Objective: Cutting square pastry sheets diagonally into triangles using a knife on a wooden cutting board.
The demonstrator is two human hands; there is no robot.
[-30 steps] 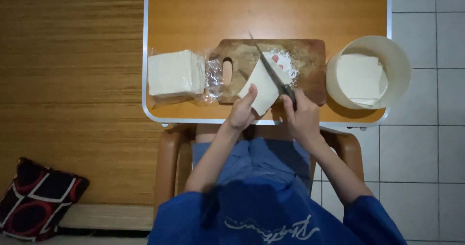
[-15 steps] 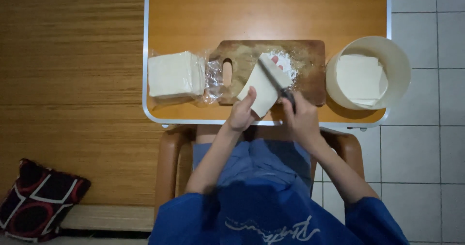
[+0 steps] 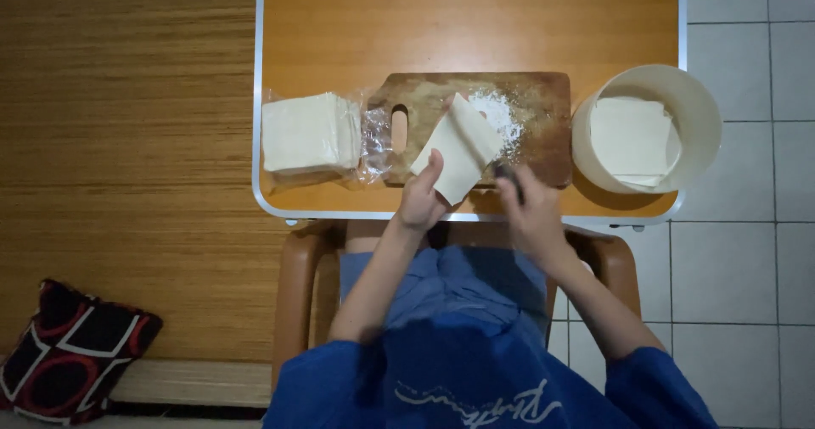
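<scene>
Pale square dough sheets (image 3: pixel 459 147) lie stacked on the brown wooden cutting board (image 3: pixel 543 115), left hand (image 3: pixel 422 198) pinching their near corner, while the right hand (image 3: pixel 531 208), gripping a dark-handled knife (image 3: pixel 508 177), has drawn its blade back off them.

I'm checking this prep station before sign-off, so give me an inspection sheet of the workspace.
Surface: orange table, white-edged.
Job's things: white sheet tilted on floured cutting board; wrapped stack; white bowl holding sheets.
Clutter: nothing seen.
Hands: left hand holds the sheet's lower edge; right hand grips a dark handle, blade hidden.
Cables: nothing seen.
Surroundings: brown chair, patterned bag, woven mat, tiled floor.
</scene>
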